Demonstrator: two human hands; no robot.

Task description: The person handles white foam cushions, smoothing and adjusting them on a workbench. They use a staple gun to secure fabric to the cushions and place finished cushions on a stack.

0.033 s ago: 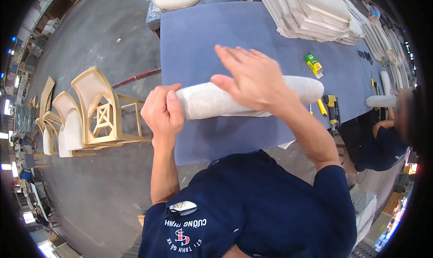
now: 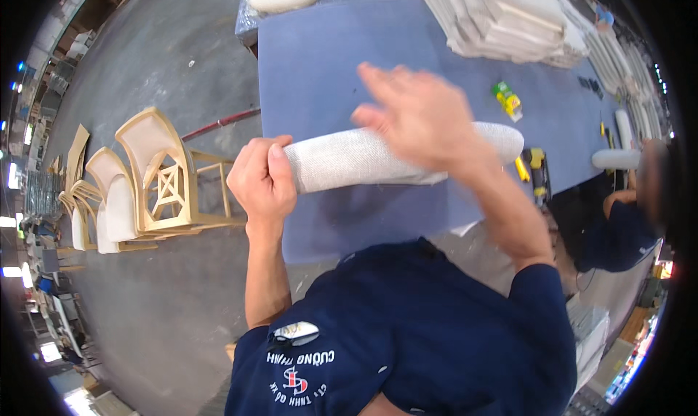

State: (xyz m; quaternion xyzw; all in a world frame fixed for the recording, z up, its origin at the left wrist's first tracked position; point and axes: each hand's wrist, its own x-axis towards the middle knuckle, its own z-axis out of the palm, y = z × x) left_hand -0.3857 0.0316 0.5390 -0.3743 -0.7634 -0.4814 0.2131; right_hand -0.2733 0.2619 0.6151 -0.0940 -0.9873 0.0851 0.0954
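A long pale grey fabric-covered cushion is held edge-up above the blue-grey table. My left hand is closed round its left end, thumb on top. My right hand is blurred, with its fingers spread, and lies over the cushion's middle and top edge. I cannot tell whether the palm presses on the fabric. The cushion's right end sticks out past my right wrist. My dark blue shirt fills the lower middle of the view.
A stack of white upholstered panels lies at the table's far right. A yellow-green bottle and a yellow tool lie near the right edge. Wooden chair frames stand on the floor at left. Another person works at right.
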